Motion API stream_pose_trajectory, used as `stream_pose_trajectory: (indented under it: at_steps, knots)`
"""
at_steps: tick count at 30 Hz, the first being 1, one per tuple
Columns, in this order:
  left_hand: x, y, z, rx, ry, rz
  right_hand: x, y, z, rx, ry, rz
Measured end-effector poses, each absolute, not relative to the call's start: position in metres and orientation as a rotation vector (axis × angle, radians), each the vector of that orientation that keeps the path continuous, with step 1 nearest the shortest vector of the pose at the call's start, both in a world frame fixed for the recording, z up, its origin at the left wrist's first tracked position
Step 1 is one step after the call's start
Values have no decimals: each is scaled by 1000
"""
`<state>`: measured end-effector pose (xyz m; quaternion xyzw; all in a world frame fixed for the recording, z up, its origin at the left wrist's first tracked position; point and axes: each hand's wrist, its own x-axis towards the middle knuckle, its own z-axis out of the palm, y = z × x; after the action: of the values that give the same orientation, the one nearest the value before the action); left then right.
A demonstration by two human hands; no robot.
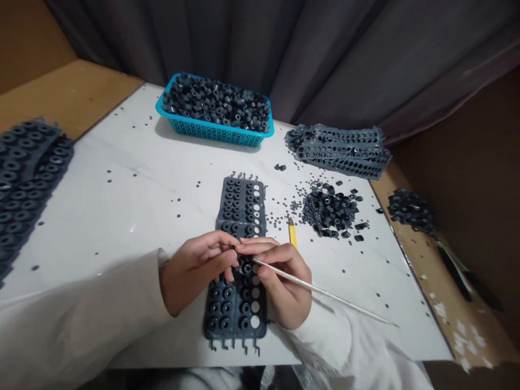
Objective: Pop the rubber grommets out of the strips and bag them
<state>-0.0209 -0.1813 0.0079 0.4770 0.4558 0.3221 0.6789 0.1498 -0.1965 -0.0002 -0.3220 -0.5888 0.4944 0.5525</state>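
Right hand pinching a slender pointed stick, left hand pressed shut beside it; near the tabletop's front edge, a dark molded ring strip: light, bendy, best held along its side.

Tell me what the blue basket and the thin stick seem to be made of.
The blue basket looks like moulded plastic: glossy, evenly latticed walls. The thin stick, in the right hand, looks like matte pale wood or bamboo, though plastic is possible.

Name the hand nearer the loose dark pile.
Right. The right hand sits left of and in front of the loose dark pile; the left hand lies farther left.
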Motion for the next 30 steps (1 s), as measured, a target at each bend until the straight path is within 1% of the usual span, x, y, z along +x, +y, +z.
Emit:
stream_pose_trajectory:
  at_steps: [4, 9, 13, 20, 30]
  knots:
    - [-19, -179, 7, 1025, 1077, 726, 150, -197, 1, -763, -1440, 1104]
    - [-18, -177, 10, 995, 1112, 735, 150, -196, 4, -791, -1410, 1104]
    - [-17, -177, 12, 1008, 1107, 745, 150, -196, 5, -810, -1295, 1167]
    - [-16, -176, 13, 992, 1091, 733, 148, -195, 6, -809, -1117, 1437]
    - [-21, -181, 9, 1098, 1104, 792, 148, -193, 8, -789, -1155, 1395]
